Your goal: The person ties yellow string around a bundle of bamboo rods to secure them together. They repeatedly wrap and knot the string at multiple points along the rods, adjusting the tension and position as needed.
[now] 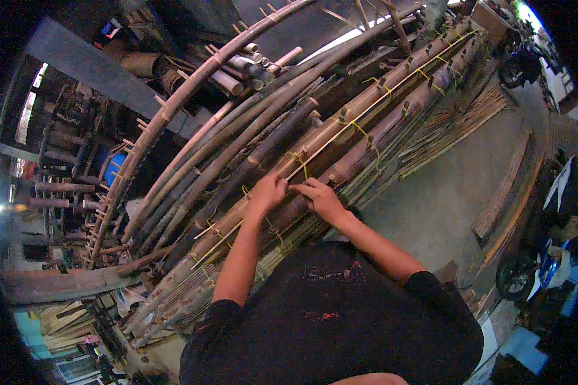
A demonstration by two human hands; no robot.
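Observation:
In front of me lie long, thick bamboo poles (321,146) with square notches, running from lower left to upper right. A thin pale strip (331,138) lies along them, with yellow cord (305,168) looped around at several places. My left hand (270,191) rests over the strip with its fingers closed; what they hold is hidden. Just right of it, my right hand (322,197) has thumb and fingers pinched together where one yellow cord end comes down. The fingertips of both hands nearly meet.
Past the poles lie more long bamboo poles (257,135) and a curved pole with pegs (193,83). Flat bamboo slats (452,131) lie on the floor (424,205) to the right. Motorbikes (526,273) stand at the right edge. A blue round object (114,168) sits at left.

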